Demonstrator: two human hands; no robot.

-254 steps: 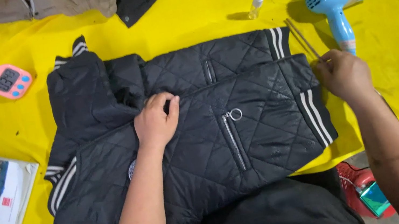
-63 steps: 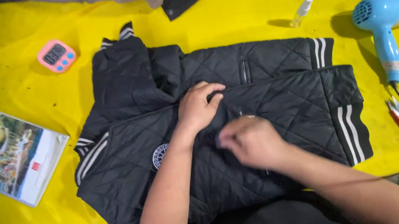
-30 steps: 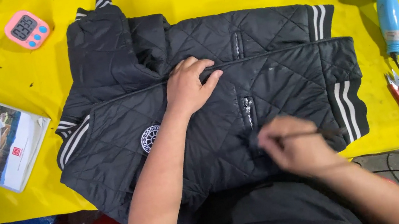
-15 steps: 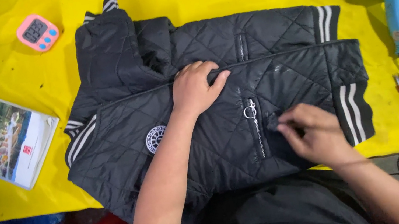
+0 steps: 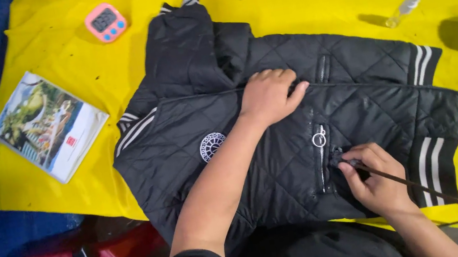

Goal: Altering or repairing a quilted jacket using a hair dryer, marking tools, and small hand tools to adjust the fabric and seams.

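Two hands on black quilted jacket, spread across yellow sheet. Left hand flat near centre seam, fingers loosely curled, gripping nothing. Right hand beside pocket zipper, fingers pinched shut around thin dark stick, tip against fabric.

Black quilted jacket, white-striped cuffs, on yellow cloth.
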